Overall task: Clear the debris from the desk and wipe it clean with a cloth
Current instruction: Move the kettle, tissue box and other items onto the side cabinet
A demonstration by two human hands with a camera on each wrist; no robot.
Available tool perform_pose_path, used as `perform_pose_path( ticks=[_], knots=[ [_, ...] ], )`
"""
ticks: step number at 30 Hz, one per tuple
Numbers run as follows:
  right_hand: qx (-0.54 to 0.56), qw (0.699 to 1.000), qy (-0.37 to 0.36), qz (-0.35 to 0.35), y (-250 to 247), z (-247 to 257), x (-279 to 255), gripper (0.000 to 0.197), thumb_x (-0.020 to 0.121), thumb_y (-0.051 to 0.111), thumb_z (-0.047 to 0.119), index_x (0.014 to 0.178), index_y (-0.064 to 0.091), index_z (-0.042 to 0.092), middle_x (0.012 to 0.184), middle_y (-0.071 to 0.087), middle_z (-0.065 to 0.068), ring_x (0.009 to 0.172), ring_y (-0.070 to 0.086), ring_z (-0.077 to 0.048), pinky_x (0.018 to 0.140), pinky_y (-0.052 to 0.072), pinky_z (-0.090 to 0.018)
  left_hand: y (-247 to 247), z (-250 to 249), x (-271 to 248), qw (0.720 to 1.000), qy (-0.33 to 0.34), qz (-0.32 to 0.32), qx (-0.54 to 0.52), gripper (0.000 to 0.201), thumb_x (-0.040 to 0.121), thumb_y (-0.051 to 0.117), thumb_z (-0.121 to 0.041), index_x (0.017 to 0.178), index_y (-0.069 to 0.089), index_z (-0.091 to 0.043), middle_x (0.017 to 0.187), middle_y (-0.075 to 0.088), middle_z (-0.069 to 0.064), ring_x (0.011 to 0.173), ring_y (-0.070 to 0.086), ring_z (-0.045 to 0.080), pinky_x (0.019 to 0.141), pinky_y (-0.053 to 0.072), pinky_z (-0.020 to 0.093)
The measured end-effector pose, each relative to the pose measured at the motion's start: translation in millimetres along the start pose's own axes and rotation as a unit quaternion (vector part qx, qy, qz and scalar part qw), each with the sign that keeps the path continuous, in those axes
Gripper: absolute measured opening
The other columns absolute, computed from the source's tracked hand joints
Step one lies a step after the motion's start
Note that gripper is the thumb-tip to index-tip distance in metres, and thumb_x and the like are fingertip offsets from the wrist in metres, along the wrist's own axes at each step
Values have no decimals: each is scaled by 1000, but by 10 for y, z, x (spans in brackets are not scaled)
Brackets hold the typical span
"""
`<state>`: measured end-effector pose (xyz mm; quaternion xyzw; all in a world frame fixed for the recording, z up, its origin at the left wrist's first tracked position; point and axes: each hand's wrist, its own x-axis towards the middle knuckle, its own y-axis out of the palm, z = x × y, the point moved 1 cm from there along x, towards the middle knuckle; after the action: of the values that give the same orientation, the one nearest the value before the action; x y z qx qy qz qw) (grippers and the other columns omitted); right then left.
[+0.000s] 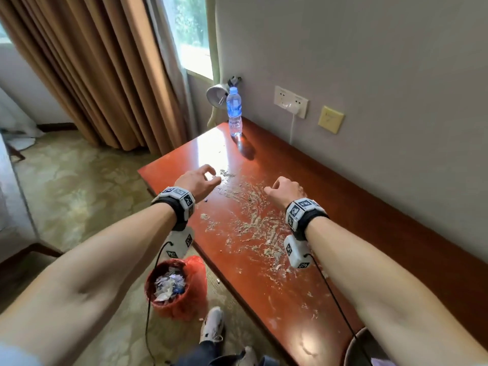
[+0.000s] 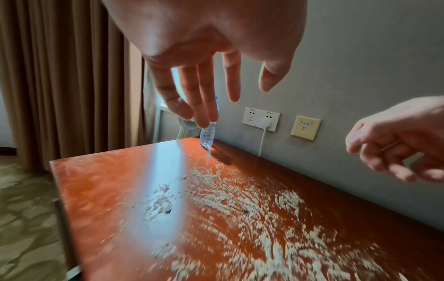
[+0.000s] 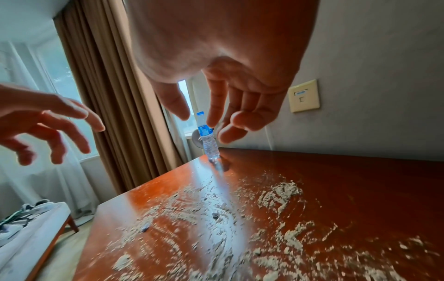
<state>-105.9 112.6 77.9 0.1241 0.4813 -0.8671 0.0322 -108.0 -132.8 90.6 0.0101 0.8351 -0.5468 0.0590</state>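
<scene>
A reddish-brown desk (image 1: 356, 207) runs along the wall, smeared with pale powdery debris (image 1: 253, 223) across its middle. The same debris (image 2: 252, 205) spreads under my left hand and shows again as debris (image 3: 216, 218) in the right wrist view. My left hand (image 1: 204, 178) hovers above the desk's far left part, fingers relaxed and empty. My right hand (image 1: 284, 187) hovers over the debris, fingers loosely curled, holding nothing. Both hands are off the surface. No cloth is in view.
A water bottle (image 1: 234, 112) stands at the desk's far corner beside a lamp (image 1: 216, 95). A red-lined bin (image 1: 174, 286) full of scraps sits on the floor left of the desk. A plugged socket (image 1: 291, 101) is on the wall. Curtains (image 1: 92, 62) hang at left.
</scene>
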Motion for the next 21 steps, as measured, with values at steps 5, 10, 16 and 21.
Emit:
perform_pose_path(
  ticks=[5, 10, 16, 21],
  knots=[
    [-13, 999, 45, -13, -65, 84, 512, 24, 81, 55, 49, 87, 56, 26, 104, 67, -6, 97, 61, -29, 89, 49, -39, -4, -32, 752, 1000, 9, 20, -19, 31, 93, 50, -53, 109, 59, -28, 100, 70, 1, 86, 64, 24, 79, 52, 33],
    [-7, 997, 73, -33, -87, 383, 1107, 25, 81, 55, 49, 89, 58, 25, 103, 68, -5, 96, 61, -29, 88, 50, -38, -31, 80, 1585, 999, 23, 21, -36, 29, 91, 53, -50, 107, 60, -26, 97, 72, 6, 87, 64, 26, 77, 49, 32],
    [-2, 995, 95, -36, -30, 862, 1851, 23, 83, 57, 46, 90, 59, 24, 107, 68, -7, 99, 61, -31, 85, 46, -35, -117, 312, 2571, 998, 34, 31, -37, 29, 88, 52, -53, 103, 58, -30, 93, 71, -2, 87, 64, 22, 82, 51, 33],
    [-1, 994, 102, -25, 91, 1196, 2350, 22, 83, 56, 43, 93, 59, 24, 108, 67, -5, 99, 60, -30, 85, 46, -36, -220, 443, 3138, 998, 38, 34, -34, 32, 87, 51, -55, 109, 58, -33, 95, 69, -6, 90, 64, 22, 81, 50, 32]
  ],
)
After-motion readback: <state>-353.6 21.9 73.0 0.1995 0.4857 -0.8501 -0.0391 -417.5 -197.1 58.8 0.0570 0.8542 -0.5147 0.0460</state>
